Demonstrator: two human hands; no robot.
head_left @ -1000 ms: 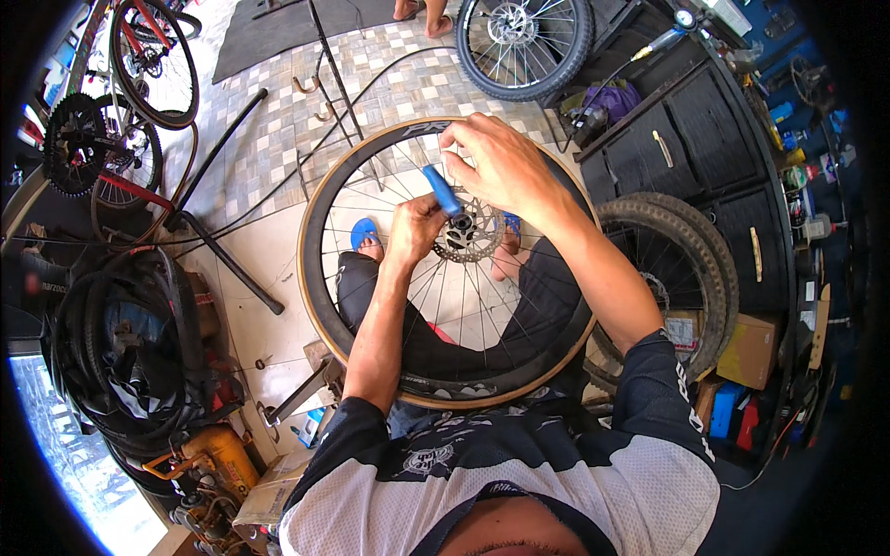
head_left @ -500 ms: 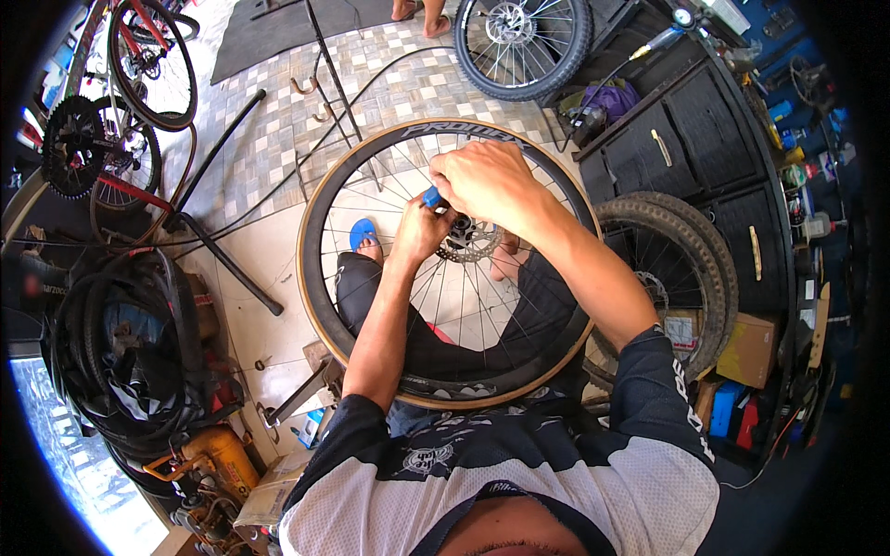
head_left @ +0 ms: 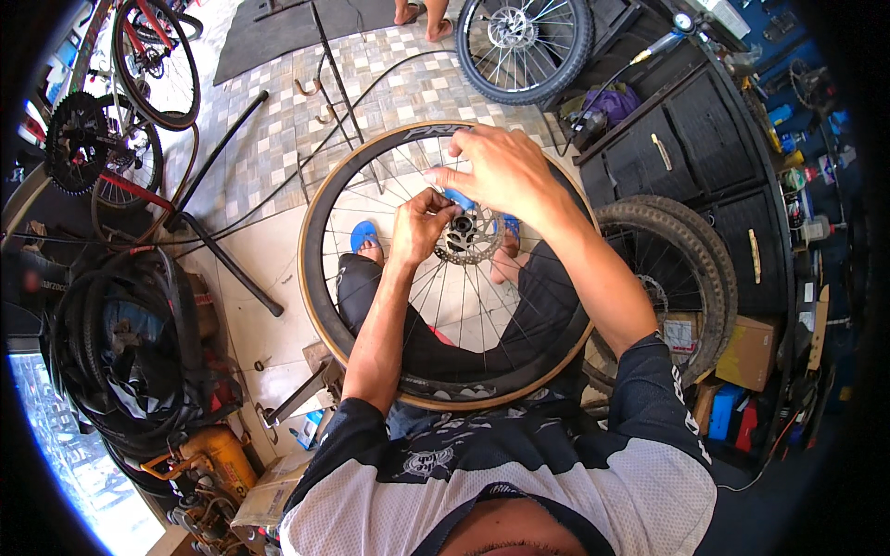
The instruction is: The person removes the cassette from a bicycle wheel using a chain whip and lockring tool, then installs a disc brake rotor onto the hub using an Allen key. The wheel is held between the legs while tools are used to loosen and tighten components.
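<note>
A spoked bicycle wheel (head_left: 326, 306) with a black deep rim and tan-edged tyre lies over my lap. At its middle is the hub with a disc brake rotor (head_left: 477, 248). My left hand (head_left: 417, 227) is beside the hub, thumb and fingers pinched together. At those fingertips shows a small blue tool (head_left: 458, 198), partly covered, so its exact kind is hidden. Just above it, my right hand (head_left: 505, 171) hovers with thumb and fingers apart, the palm side out of sight.
Two knobbly tyred wheels (head_left: 718, 278) lean by the black drawer cabinet (head_left: 709, 130) at right. Another wheel (head_left: 524, 88) stands ahead. Bicycles (head_left: 153, 60) and a heap of black tyres (head_left: 83, 371) are at left. Another person's feet (head_left: 436, 28) show at the top.
My right hand's fingers have spread from a closed grip near the blue tool. The tool's blue part has shifted rightward, nearer the hub, and my left fingers now pinch closer to the hub.
</note>
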